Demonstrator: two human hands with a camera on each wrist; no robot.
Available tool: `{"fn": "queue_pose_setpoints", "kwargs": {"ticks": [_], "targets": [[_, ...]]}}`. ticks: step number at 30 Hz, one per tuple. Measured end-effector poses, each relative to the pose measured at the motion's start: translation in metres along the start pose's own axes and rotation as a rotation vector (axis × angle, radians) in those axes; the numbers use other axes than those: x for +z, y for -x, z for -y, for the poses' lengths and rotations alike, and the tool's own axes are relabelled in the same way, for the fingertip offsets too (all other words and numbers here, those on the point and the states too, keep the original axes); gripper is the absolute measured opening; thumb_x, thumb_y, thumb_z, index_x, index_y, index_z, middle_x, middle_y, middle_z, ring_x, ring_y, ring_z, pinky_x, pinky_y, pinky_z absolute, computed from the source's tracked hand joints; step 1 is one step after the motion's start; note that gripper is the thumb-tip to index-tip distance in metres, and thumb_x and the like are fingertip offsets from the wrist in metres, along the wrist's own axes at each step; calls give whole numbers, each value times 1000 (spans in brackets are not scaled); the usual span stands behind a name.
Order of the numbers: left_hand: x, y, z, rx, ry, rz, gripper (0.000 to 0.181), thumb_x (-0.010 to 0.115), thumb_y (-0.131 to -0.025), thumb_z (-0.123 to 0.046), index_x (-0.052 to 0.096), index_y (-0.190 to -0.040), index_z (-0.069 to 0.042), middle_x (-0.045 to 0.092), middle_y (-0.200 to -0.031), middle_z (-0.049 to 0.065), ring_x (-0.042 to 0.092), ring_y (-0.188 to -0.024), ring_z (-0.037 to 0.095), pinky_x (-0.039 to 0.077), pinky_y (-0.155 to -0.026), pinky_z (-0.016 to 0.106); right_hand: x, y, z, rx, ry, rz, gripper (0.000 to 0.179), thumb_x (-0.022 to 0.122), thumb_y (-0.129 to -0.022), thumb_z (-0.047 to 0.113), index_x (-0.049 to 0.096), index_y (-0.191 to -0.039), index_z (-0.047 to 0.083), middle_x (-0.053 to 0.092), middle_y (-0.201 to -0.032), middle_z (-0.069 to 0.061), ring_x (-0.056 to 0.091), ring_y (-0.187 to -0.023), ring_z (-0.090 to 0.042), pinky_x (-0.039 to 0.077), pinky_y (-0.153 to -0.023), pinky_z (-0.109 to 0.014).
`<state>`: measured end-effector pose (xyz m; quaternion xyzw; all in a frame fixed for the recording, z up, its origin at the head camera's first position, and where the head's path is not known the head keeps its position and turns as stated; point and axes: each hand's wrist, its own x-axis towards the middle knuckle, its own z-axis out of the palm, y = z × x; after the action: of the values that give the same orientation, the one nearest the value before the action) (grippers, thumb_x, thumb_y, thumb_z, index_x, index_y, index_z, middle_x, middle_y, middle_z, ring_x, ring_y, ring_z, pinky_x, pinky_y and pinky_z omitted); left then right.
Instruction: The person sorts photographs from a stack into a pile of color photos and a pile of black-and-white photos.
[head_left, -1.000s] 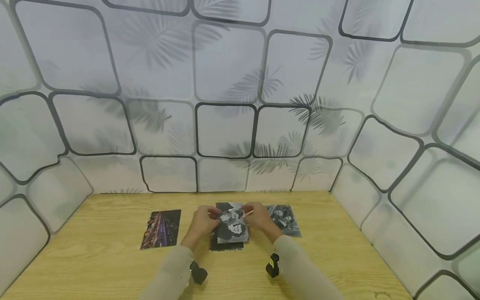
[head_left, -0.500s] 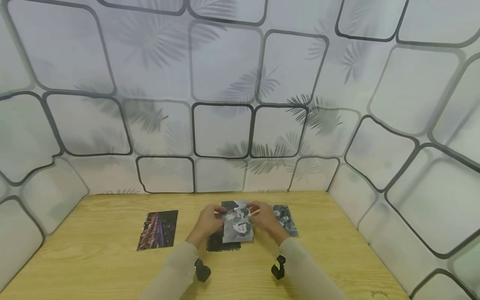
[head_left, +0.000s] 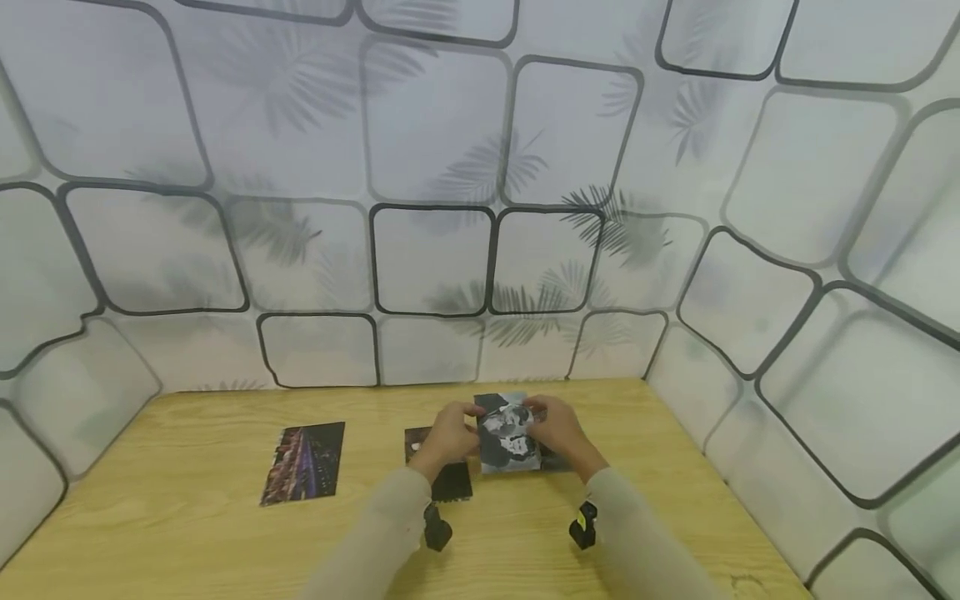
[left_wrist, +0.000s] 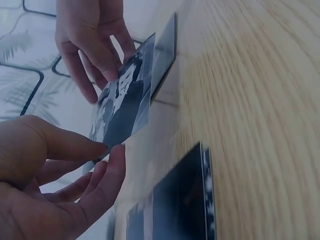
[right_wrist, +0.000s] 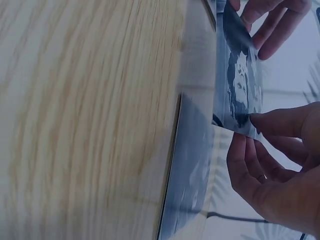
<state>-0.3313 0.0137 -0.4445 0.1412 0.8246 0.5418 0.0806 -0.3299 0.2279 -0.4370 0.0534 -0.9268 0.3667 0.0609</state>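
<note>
A black-and-white photo print (head_left: 512, 437) hangs above the table between both hands. My left hand (head_left: 456, 433) pinches its left edge between thumb and fingers, and my right hand (head_left: 558, 427) pinches its right edge. In the left wrist view the photo (left_wrist: 125, 97) is tilted and clear of the wood. Below and to the right lies a stack of grey photos (right_wrist: 187, 165), mostly hidden in the head view by the held print and right hand. Under the left wrist sits a dark stack of photos (head_left: 452, 483), partly covered by that hand.
At the left of the wooden table (head_left: 187, 517) lies a stack of colourful city-night photos (head_left: 303, 462). A patterned wall (head_left: 431, 350) rises behind the table, and another side wall (head_left: 810, 400) stands at the right. Black wrist cameras (head_left: 437, 527) hang under the sleeves.
Both hands have carried the black-and-white photo to the right, from over the middle dark stack toward the right stack. More of the middle stack shows, while the right stack is more covered.
</note>
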Motion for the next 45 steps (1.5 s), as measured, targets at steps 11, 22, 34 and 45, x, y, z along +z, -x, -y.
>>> {"fn": "queue_pose_setpoints", "kwargs": {"ticks": [11,22,34,45], "targets": [[33,-23,-11,115,-159,34,59,55,-74,18,63,-133,10,62,-135,31,43,-62,12,29,-49,24,-16,-8,-32,30,91,-27,49,65,-79,-4,67,-128,-4,70,-119,-26,66,-112,-43,59,-82,-48],[57,-36,-17,153,-310,46,54,58,-71,18,64,-125,16,68,-126,31,61,-85,22,49,-68,30,-19,-11,-52,60,147,-50,48,62,-76,-4,68,-123,-7,72,-113,-27,68,-106,-43,59,-86,-52],[69,-35,-22,116,-342,-23,48,67,-70,14,66,-118,16,63,-125,31,60,-123,44,47,-114,52,-19,-14,-59,126,187,-26,46,59,-80,-4,67,-124,-5,71,-118,-27,66,-112,-45,57,-95,-56],[78,-39,-23,77,-392,6,43,71,-75,8,68,-117,12,68,-123,26,64,-120,39,50,-111,49,-22,-13,-59,168,230,-1,46,59,-82,-4,67,-127,-6,69,-121,-27,66,-114,-44,56,-94,-56]]}}
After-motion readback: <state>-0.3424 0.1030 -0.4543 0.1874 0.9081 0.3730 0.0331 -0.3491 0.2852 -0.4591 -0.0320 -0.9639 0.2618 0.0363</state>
